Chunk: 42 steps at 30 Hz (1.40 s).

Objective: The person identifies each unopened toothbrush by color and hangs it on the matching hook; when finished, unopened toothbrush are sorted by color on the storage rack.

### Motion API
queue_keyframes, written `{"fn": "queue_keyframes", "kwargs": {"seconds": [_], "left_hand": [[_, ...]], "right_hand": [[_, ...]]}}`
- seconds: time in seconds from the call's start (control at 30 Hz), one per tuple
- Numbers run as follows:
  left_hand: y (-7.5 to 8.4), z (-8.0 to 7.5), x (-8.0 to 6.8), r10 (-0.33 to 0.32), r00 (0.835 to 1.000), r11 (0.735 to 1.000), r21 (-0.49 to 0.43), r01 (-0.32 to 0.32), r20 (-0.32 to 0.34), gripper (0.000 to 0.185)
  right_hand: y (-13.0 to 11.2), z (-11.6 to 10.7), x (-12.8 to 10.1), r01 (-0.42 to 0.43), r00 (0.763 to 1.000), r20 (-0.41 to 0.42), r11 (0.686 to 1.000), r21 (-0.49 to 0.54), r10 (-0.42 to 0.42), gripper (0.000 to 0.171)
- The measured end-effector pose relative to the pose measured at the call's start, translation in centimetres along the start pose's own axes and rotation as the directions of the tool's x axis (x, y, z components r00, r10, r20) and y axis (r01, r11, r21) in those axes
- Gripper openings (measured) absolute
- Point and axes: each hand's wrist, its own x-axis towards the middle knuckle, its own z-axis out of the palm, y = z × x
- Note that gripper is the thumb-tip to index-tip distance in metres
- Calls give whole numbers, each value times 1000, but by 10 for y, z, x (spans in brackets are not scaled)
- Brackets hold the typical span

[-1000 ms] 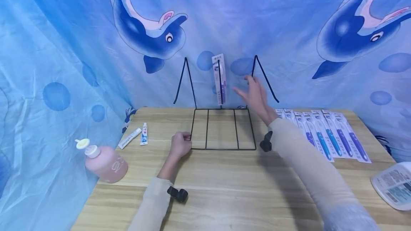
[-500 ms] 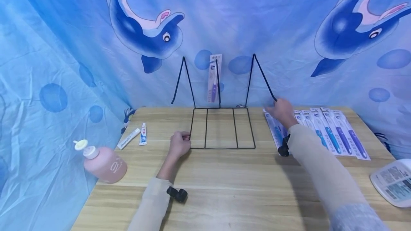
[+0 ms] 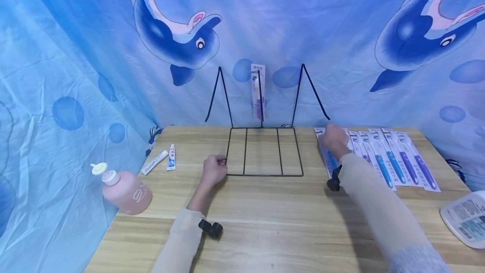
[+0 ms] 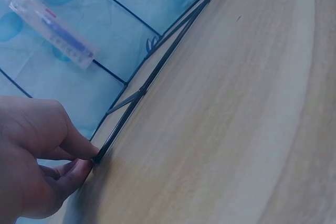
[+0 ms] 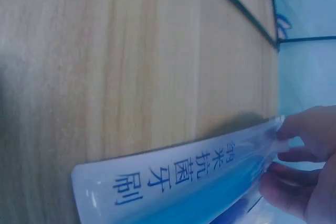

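- Blue dolphin-print cloth (image 3: 265, 20) behind and to both sides; wooden surface (image 3: 265, 222) in front.
- Black wire rack (image 3: 264, 151): flat grid base on surface, uprights at back w/ one packaged toothbrush (image 3: 258, 92) hanging at ctr.
- Left hand (image 3: 213, 170) at rack's front-left corner, grip closed on the wire, thumb and fingers pinching it.
- Right hand (image 3: 333, 139) right of rack, fingers pinching top end of toothbrush pack (image 5: 199, 182), leftmost of the row (image 3: 394, 155) lying on surface; pack's top end lifted.
- Far left: pink pump bottle (image 3: 125, 191), two small toothpaste tubes (image 3: 162, 160).
- Near right edge: white labelled container (image 3: 465, 218), partly out of view.
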Motion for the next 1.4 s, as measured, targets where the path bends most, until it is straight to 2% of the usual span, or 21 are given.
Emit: {"fn": "queue_keyframes", "kwargs": {"seconds": [0.27, 0.4, 0.63, 0.77, 0.87, 0.97, 1.03, 1.17, 1.3, 1.4], "left_hand": [[1, 1, 0, -6, 1000, 1000, 15, 6, 9, 45], [1, 0, -1, -21, 1000, 1000, -7, 21, 20, 44], [0, -2, -4, -37, 999, 999, -11, 37, 14, 46], [-1, -3, -5, -44, 999, 999, -15, 44, 14, 45], [-2, -1, -5, -33, 999, 999, -16, 33, 11, 45], [-2, 3, -5, -13, 1000, 1000, -12, 13, 7, 44], [0, 4, -5, -8, 1000, 1000, -13, 8, 5, 44], [2, 4, -5, -3, 1000, 1000, -13, 3, 1, 44], [2, 3, -5, -1, 1000, 1000, -12, 1, -2, 44], [3, 4, -5, 1, 1000, 1000, -10, -1, -9, 44]], "right_hand": [[-2, -16, -12, 77, 991, -119, 990, 122, -63, 27], [-4, -32, -23, 149, 972, -202, 978, 149, -117, 26], [-14, -62, -52, 301, 894, -394, 936, 182, -211, 21], [-21, -81, -76, 372, 852, -459, 909, 188, -254, 25], [-21, -97, -95, 458, 783, -535, 876, 153, -316, 25], [-18, -114, -113, 545, 685, -621, 834, 88, -382, 24], [-17, -124, -125, 578, 633, -658, 814, 52, -408, 24], [-20, -135, -147, 633, 556, -699, 774, 5, -450, 24], [-27, -140, -167, 699, 480, -726, 715, -24, -493, 25], [-31, -141, -178, 732, 440, -732, 680, -44, -521, 25]]}}
